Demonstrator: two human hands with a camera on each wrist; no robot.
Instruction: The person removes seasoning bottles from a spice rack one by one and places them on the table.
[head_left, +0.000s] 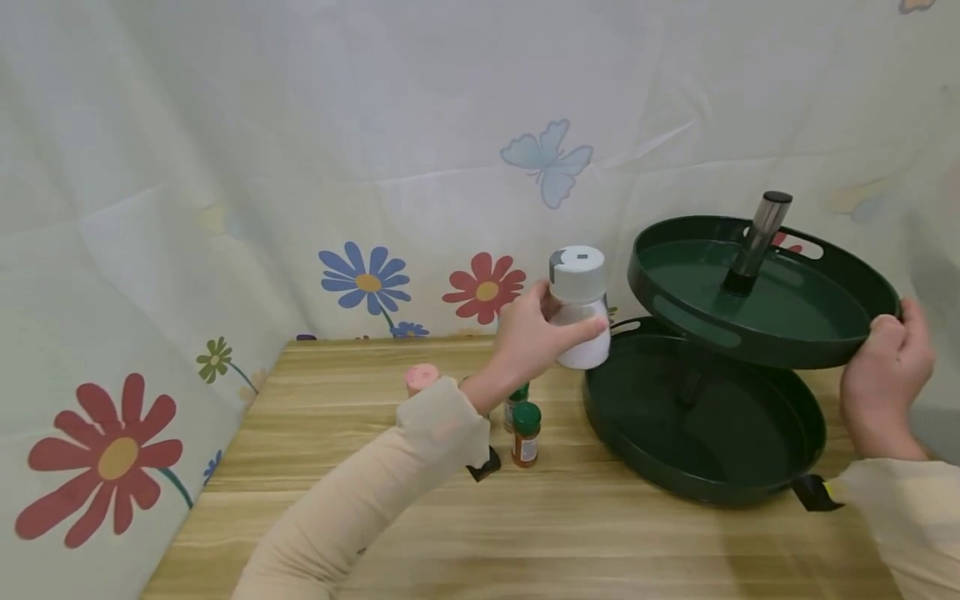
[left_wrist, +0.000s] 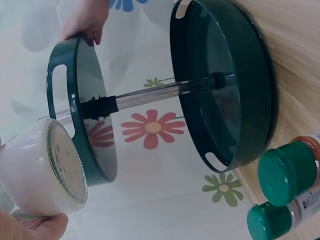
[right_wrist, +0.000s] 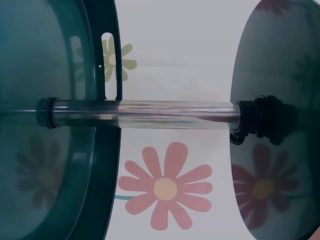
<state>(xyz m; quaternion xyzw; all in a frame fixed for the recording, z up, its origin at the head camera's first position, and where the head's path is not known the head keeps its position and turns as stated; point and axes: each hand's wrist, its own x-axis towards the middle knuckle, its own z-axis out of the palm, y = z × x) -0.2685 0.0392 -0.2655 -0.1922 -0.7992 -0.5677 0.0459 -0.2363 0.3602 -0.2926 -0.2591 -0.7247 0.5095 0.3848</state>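
My left hand (head_left: 528, 329) holds up a white seasoning jar (head_left: 581, 354) with a pale flip lid, thumb on its near side. In the left wrist view the jar's ridged base (left_wrist: 67, 167) overlaps the upper tray. A dark green two-tier tray stand is on the right. Its round upper tray (head_left: 787, 304) leans, with a metal post (head_left: 765, 229) rising from the middle. The lower tray (head_left: 712, 492) sits on the table. My right hand (head_left: 888, 383) grips the upper tray's right rim, thumb uppermost. In the right wrist view the shiny post (right_wrist: 170, 114) joins both tiers.
Two small spice bottles with green caps stand left of the lower tray, the nearer bottle (head_left: 527, 446) holding reddish contents. A pink-topped container (head_left: 422, 377) is partly behind my left sleeve. The wooden table (head_left: 360, 400) meets a flower-printed curtain (head_left: 420, 192) at the back.
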